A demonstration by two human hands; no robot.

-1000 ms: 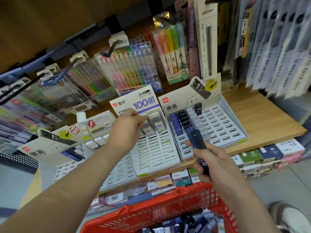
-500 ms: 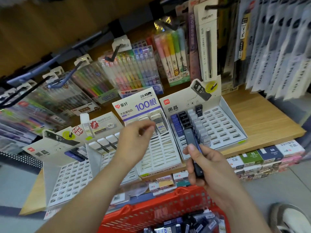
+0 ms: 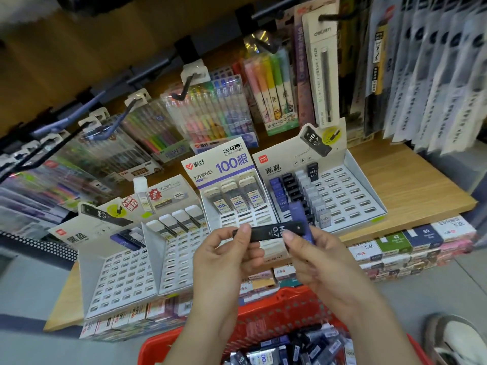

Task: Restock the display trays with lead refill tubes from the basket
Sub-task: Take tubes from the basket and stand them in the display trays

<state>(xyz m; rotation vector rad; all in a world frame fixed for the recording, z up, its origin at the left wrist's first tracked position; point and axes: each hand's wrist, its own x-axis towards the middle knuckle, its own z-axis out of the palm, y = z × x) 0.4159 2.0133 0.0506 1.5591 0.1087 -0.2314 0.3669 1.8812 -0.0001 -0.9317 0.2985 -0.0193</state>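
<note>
**Left hand back from the trays; both hands now share one black tube**

At far left, the white slotted cardboard tray (image 3: pixel 121 275) holds only a few tubes. The left hand (image 3: pixel 226 255), which a second ago was reaching into the middle "100" tray (image 3: pixel 259 218), has drawn back. Its thumb and forefinger now pinch the left end of a flat black plastic lead refill tube (image 3: pixel 274 231) marked HB 0.7, held level in front of the trays. The right hand (image 3: pixel 319 262) grips the tube's other end between thumb and fingers, with a blue-violet tube (image 3: pixel 300 214) standing upright in the same hand. This looks like a handover or label check before slotting. The half-filled right-hand tray (image 3: pixel 350 196) has matching black tubes. Below, the red plastic mesh basket (image 3: pixel 263 322) has plenty left.
</note>
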